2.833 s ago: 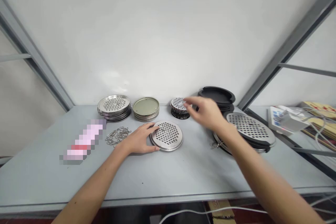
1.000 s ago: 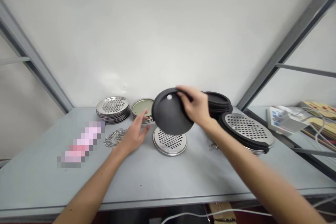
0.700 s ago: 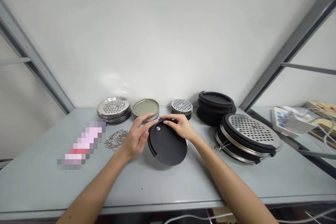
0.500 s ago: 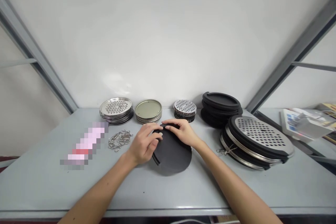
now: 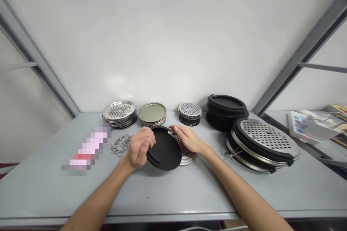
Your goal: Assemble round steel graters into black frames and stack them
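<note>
My left hand [image 5: 141,147] is closed around the left edge of a black round tray-like disc [image 5: 165,151] with a raised rim, which tilts above the table. My right hand [image 5: 188,139] lies over a perforated metal disc [image 5: 189,154] with a silver rim, its fingers stretched toward the black disc's upper edge. A small pale spot shows at the right fingertips, too small to make out. The black disc hides the left part of the perforated one. Left of my left hand lies a heap of metal clips or hooks [image 5: 121,145].
Along the back stand stacks of perforated metal plates [image 5: 119,112], olive-green plates [image 5: 152,113], small perforated discs [image 5: 190,110] and black rimmed discs [image 5: 227,106]. At right lean assembled black-and-metal discs [image 5: 264,139]. A power strip [image 5: 303,128] is far right, a pixelated pink item [image 5: 90,146] left.
My left hand has moved left with the black disc, uncovering part of the perforated metal disc beneath. My right hand has come off the black disc's top and lies over the metal one.
</note>
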Action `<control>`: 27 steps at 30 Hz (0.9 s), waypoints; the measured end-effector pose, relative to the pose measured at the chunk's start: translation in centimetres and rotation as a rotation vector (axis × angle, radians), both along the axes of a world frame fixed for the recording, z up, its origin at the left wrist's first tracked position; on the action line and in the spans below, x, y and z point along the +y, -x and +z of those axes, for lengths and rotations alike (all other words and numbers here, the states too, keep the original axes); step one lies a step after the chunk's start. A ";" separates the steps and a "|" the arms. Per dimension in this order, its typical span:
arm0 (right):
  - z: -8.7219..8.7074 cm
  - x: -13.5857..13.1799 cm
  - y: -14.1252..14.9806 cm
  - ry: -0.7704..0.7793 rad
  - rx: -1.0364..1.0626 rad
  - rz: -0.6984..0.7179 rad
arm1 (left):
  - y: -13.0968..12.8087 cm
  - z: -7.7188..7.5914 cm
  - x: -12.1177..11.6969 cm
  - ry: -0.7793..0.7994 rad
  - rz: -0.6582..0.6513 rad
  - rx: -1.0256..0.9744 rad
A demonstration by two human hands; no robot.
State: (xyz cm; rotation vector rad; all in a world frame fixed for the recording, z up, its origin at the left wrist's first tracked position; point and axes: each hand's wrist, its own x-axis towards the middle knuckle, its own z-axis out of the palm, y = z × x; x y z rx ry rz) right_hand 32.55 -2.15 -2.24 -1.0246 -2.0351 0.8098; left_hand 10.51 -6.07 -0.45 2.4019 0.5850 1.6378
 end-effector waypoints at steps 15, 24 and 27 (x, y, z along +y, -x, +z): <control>-0.8 -2.8 -1.7 -0.234 -0.481 0.210 | 1.4 0.4 0.7 -0.154 0.481 -0.129; 2.1 -2.7 -3.7 -0.169 -0.309 0.092 | 1.3 0.5 0.3 -0.168 0.386 -0.118; 2.4 -2.2 -5.2 -0.152 -0.261 -0.047 | 1.1 0.5 0.2 -0.135 0.327 -0.048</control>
